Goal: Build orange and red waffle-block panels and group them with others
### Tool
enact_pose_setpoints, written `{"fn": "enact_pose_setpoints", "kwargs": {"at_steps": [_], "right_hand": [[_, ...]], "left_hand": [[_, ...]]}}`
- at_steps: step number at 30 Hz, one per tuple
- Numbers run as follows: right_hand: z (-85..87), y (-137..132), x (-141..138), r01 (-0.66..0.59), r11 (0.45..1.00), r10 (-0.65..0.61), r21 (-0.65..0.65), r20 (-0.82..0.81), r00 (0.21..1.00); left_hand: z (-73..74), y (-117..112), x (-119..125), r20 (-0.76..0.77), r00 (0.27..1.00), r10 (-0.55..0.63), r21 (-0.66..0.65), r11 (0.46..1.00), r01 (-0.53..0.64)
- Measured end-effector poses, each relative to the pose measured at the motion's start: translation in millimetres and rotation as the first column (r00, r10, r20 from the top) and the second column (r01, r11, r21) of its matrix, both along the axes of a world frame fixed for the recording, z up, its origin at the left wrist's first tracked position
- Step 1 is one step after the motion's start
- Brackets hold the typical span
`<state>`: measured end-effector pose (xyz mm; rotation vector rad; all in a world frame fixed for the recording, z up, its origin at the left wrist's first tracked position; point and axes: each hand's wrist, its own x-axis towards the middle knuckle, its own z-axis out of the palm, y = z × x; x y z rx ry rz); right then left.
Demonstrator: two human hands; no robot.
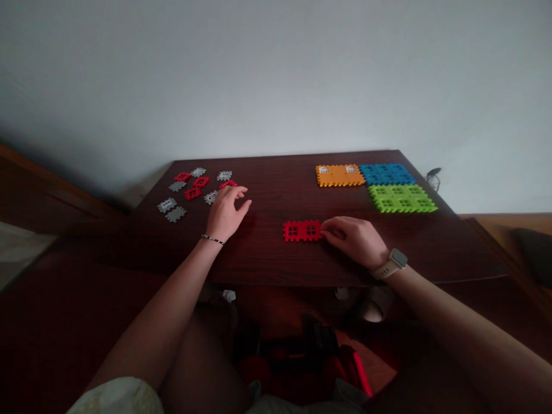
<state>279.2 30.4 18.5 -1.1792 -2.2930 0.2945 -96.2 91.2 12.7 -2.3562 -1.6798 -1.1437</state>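
A red panel (302,230) of joined window tiles with toothed edges lies flat near the front of the table. My right hand (356,236), wearing a watch, pinches its right end between thumb and fingers. Further left, my left hand (227,211) hovers over the loose tiles, thumb apart from the fingers, which partly hide a red tile (228,184). A grey window tile (210,198) sits just beside that hand. Other loose tiles lie beyond it, among them a red one (193,194) and a plain grey one (176,215).
At the back right of the dark wooden table (267,264) lie an orange panel (340,177) with two white windows, a blue panel (388,173) and a green panel (403,198). A pale wall (276,80) rises behind. A dark cable (433,175) hangs beyond the right edge.
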Motion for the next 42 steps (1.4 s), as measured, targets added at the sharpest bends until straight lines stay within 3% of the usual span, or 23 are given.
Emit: {"fn": "enact_pose_setpoints", "kwargs": {"at_steps": [5,13,22,29,37,42], "right_hand": [[-3.6,2.5,-0.9,-0.011,0.999,0.012,-0.047,0.028,1.000],[-6.2,4.7,-0.8,-0.022,0.995,0.029,-0.100,0.062,0.998],[-2.9,3.6,-1.6,-0.028,0.992,0.036,-0.120,0.063,0.997],[-3.9,4.1,-1.3,-0.031,0.994,0.038,-0.108,0.057,0.998],[-3.8,3.5,-2.4,-0.022,0.993,0.029,-0.119,0.057,0.998],[-3.5,3.4,-2.4,-0.022,0.993,0.028,-0.118,0.053,0.998]], "left_hand": [[-4.5,18.5,-29.7,-0.096,0.982,0.161,-0.077,0.983,-0.168],[-17.9,32.0,-48.3,-0.191,0.948,0.253,-0.205,0.935,-0.290],[-18.1,28.2,-39.1,-0.266,0.934,0.237,-0.249,0.920,-0.304],[-10.6,28.3,-37.3,-0.147,0.960,0.238,-0.160,0.952,-0.260],[-16.7,25.5,-37.5,-0.280,0.932,0.230,-0.225,0.928,-0.297],[-10.7,15.1,-29.5,-0.324,0.917,0.234,-0.210,0.927,-0.311]]}}
